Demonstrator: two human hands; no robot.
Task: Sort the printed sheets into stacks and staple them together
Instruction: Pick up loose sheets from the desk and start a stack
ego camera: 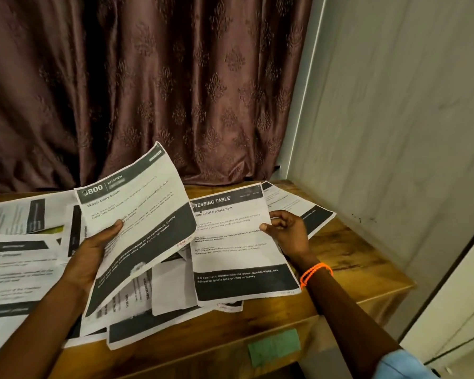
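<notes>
Two hands each grip one printed sheet: left hand (pixel 89 250), right hand (pixel 288 232). Loose sheets (pixel 17 269) cover the worktop (pixel 348 258); sorting looks early, nothing stapled.

Bare strip of the wooden table (pixel 348 250) open right of the "DRESSING TABLE" sheet (pixel 238 242). Left of that sheet: loose sheets (pixel 19 269) blanket the top. Behind: curtain (pixel 148 77). Far right: wall (pixel 394 132) blocks.
</notes>
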